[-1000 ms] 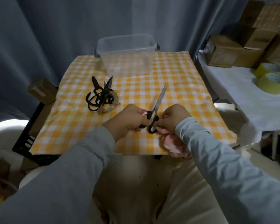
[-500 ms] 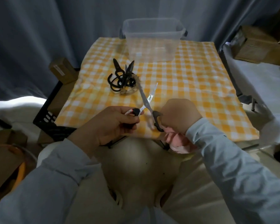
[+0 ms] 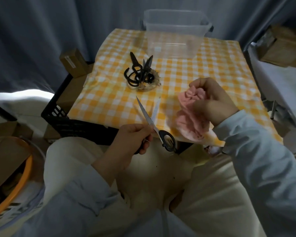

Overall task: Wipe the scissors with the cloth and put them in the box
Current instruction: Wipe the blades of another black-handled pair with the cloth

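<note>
My left hand (image 3: 132, 139) grips one black handle of a pair of silver-bladed scissors (image 3: 149, 119), whose blades are spread apart and point up over the table's near edge. The other handle loop (image 3: 168, 140) hangs free. To the right, my right hand (image 3: 212, 101) holds a bunched pink cloth (image 3: 191, 117) raised above the checked tablecloth (image 3: 203, 74), apart from the blades. A clear plastic box (image 3: 176, 29) stands at the far edge of the table.
A pile of several black scissors (image 3: 140, 74) lies on a pale ring at the table's left-centre. A black crate (image 3: 72, 120) sits left of the table, cardboard boxes (image 3: 284, 45) at the right, an orange-rimmed bin (image 3: 15, 178) lower left.
My right hand let go of the scissor handle and rose to the right with the pink cloth. The scissors opened wider and stay in my left hand alone. The view shifted left and down.
</note>
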A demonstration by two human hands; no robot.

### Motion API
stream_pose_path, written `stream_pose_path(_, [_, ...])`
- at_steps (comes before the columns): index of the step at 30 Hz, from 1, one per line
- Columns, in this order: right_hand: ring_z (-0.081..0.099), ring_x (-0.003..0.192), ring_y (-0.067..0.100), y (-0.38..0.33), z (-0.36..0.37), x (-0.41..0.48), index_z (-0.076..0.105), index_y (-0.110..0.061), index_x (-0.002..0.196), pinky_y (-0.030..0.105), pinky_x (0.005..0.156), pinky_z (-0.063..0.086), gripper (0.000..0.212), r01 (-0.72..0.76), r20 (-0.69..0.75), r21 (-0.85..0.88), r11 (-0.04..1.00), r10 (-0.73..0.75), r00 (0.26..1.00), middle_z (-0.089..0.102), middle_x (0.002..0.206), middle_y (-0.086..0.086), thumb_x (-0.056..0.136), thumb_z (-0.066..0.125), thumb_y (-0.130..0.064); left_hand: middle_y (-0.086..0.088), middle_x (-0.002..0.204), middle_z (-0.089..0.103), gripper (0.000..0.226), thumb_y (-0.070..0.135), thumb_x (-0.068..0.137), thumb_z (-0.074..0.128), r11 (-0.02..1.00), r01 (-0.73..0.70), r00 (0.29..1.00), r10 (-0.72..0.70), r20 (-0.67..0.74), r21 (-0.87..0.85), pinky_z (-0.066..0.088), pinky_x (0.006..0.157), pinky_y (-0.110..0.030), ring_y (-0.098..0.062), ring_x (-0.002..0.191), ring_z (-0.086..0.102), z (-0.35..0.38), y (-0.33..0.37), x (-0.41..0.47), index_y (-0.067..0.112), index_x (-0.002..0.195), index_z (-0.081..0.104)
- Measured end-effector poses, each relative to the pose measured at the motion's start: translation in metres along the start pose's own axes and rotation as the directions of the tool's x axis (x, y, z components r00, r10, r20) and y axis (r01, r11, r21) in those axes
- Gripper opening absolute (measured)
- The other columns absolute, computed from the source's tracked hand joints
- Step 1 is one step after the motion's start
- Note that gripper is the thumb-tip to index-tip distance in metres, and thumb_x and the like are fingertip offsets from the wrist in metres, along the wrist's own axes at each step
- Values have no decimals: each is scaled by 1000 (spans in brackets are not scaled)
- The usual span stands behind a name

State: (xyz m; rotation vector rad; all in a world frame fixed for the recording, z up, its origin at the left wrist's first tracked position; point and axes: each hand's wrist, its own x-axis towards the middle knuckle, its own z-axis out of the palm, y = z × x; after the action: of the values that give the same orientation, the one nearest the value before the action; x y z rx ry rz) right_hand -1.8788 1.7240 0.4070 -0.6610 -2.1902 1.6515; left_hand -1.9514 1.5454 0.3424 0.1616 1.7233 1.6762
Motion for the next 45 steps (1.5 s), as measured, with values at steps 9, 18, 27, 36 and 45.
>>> stream_pose_path(9, [58, 89, 7, 47, 40, -13, 72, -16, 97, 8, 81, 42, 19, 321, 249, -387, 864, -237, 939, 64, 98, -3, 77, 73, -15, -10, 54, 50, 24, 9, 92, 57, 1000, -8, 1000, 7, -25, -26, 26, 37, -19, -16, 41, 36, 5, -11, 2, -5, 73, 61])
stream_pose_path(18, [64, 96, 8, 55, 53, -28, 64, -41, 97, 20, 88, 50, 32, 200, 245, -148, 968, -160, 956, 70, 95, -7, 84, 66, -11, -9, 51, 56, 22, 4, 84, 62, 998, -9, 998, 4, -68, -64, 28, 35, -17, -16, 38, 42, 6, -18, -2, -2, 63, 61])
stream_pose_path(27, [54, 95, 12, 49, 56, -10, 73, -12, 100, 21, 88, 41, 19, 366, 375, -472, 802, -194, 907, 58, 93, -4, 83, 67, -13, -11, 48, 48, 13, -4, 82, 60, 1000, 9, 995, -11, -101, -18, 23, 35, -16, -16, 35, 36, 7, -25, 2, -9, 70, 62])
stream_pose_path(36, [59, 98, 24, 50, 57, -8, 72, -12, 101, 27, 86, 44, 18, 313, 268, -551, 773, -191, 944, 64, 103, 8, 85, 65, -16, -13, 54, 46, 15, -4, 82, 60, 999, 39, 993, -42, -108, -34, 21, 36, -16, -19, 39, 33, 6, -24, 5, -13, 70, 61])
stream_pose_path(45, [52, 106, 25, 50, 62, -4, 60, -19, 121, 24, 81, 40, 31, 394, 386, -737, 550, -136, 912, 52, 120, 6, 91, 54, -18, -11, 50, 45, 12, -5, 82, 59, 1000, 6, 991, -10, -135, -30, 22, 35, -17, -18, 38, 33, 10, -25, 6, -14, 76, 62])
